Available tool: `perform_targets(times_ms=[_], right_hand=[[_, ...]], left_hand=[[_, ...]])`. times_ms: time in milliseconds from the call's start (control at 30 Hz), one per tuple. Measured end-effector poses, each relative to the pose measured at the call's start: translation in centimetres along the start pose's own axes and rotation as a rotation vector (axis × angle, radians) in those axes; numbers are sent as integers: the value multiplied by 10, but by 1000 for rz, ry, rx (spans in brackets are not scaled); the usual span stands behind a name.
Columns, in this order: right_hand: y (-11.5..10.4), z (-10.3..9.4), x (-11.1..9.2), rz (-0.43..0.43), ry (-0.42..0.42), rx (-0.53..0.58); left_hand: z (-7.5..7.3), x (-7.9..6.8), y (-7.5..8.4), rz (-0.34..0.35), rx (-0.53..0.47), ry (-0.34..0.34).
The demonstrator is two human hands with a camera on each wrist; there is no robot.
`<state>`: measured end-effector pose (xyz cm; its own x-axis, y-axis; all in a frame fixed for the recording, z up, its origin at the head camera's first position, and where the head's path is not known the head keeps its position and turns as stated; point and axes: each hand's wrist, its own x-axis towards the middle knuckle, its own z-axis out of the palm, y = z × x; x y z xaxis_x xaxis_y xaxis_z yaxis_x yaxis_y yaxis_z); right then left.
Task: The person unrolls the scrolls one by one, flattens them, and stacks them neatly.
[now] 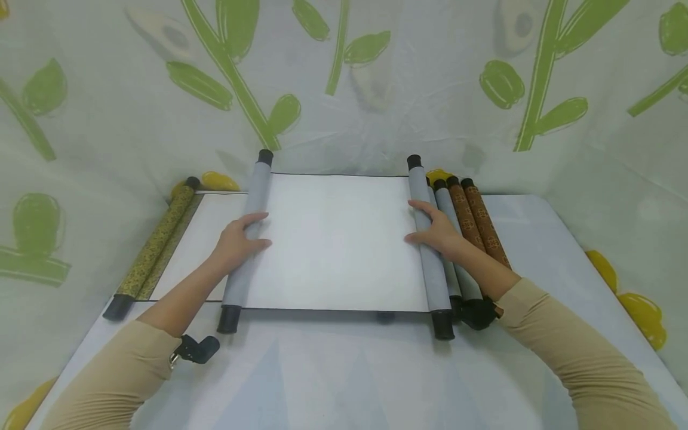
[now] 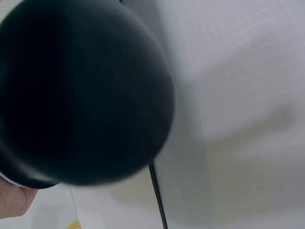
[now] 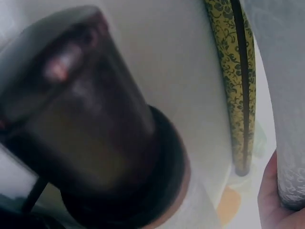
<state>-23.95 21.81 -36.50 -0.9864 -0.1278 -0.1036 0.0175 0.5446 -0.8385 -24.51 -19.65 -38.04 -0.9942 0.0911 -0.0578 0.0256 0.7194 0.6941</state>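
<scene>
One white scroll point(image 1: 338, 239), open over the bench point(image 1: 322, 376), long axis running left to right; one left roller point(image 1: 258, 188), grey, gripped by the left hand point(image 1: 236, 242); one right roller point(image 1: 436, 280), matching, gripped by the right hand point(image 1: 441, 232); hands well apart, scroll between, neither nearer

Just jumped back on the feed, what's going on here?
Someone has their left grip on the left grey roller and right grip on the right grey roller, the white sheet spread between them. A green-gold patterned roll lies to the left, with two brown patterned rolls to the right.
</scene>
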Motion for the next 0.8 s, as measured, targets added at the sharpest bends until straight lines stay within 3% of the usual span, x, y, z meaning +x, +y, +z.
perform_targets(times_ms=[333, 800], right_hand=[[5, -7, -1, -7, -78, 14], [8, -7, -1, 19, -50, -30]], left_hand=[[-5, 1, -6, -11, 21, 7], [-13, 1, -12, -40, 41, -5]])
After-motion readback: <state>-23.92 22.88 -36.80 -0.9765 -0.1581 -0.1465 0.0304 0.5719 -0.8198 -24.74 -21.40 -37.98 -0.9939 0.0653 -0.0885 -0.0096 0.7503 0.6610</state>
